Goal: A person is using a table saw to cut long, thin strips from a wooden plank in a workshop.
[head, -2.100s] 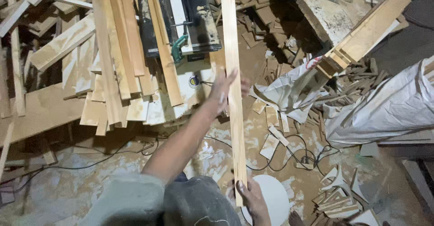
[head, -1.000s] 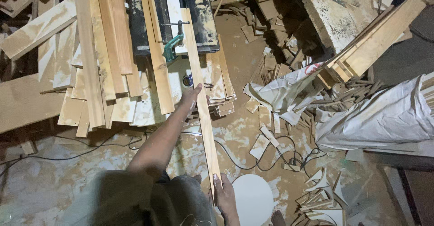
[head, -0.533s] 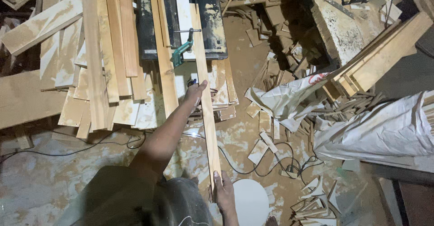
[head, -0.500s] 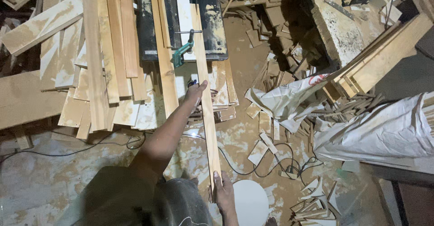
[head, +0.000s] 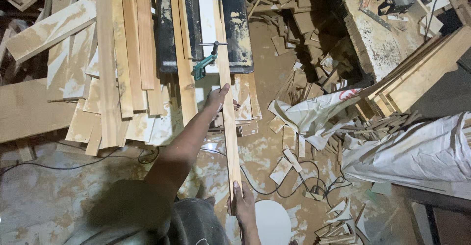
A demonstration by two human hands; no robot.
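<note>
Wood strip [head: 226,112]: a long, thin, pale slat, running from about 12 o'clock on the saw table [head: 230,29] down to 6 o'clock near the person's body. It looks light and stiff along its length, though so slender a piece would likely flex or wobble if held at one end only (hence a hand at each end makes sense). Its edges look square and dry, not slippery, and dusty with sawdust.

The left hand [head: 216,99] lies flat-fingered against the strip's left edge about midway, at the table's near edge, pressing rather than gripping. The right hand [head: 243,206] is closed around the strip's near end, at 6 o'clock. A green clamp [head: 203,66] sits just left of the strip on the table. Stacked boards [head: 122,63] lie at 10 o'clock, offcuts [head: 294,147] litter the floor at 3 o'clock, and a white sack [head: 417,152] lies beyond them.
</note>
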